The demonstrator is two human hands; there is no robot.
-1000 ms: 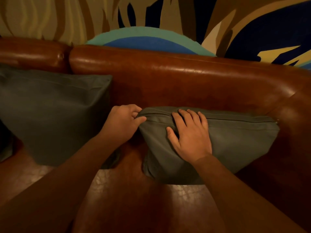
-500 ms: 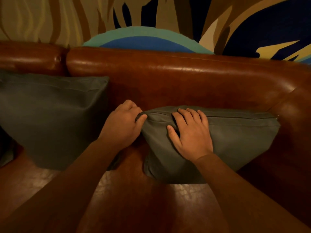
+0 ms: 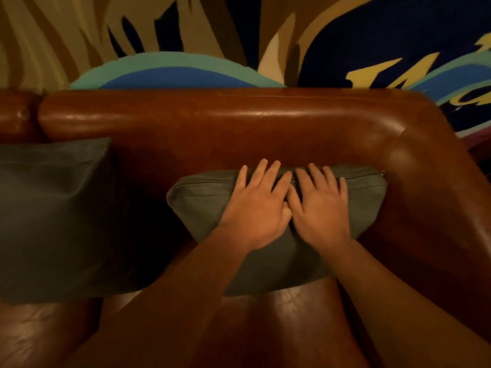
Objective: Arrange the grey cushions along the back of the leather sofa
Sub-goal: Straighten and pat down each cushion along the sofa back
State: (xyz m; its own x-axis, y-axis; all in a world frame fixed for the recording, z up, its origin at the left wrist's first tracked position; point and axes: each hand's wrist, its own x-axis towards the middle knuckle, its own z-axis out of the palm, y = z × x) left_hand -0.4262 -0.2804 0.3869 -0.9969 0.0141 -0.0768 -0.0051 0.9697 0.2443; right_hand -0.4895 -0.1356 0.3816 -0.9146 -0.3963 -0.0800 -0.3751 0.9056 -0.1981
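Observation:
A grey cushion (image 3: 202,197) leans against the back of the brown leather sofa (image 3: 239,123), in its right corner, zip seam along the top edge. My left hand (image 3: 259,205) and my right hand (image 3: 320,205) lie flat on its front face side by side, fingers straight and reaching the top seam. A second, larger grey cushion (image 3: 53,213) stands upright against the sofa back at the left, apart from the first with a dark gap between them.
The sofa's right armrest (image 3: 425,208) curves round close beside the corner cushion. Bare leather seat (image 3: 279,328) lies in front of both cushions. A painted wall (image 3: 345,35) in blue, teal and tan rises behind the sofa.
My left hand let go of the cushion's left corner and moved right onto its face, flat beside my right hand. The view shifted right, showing the sofa's corner.

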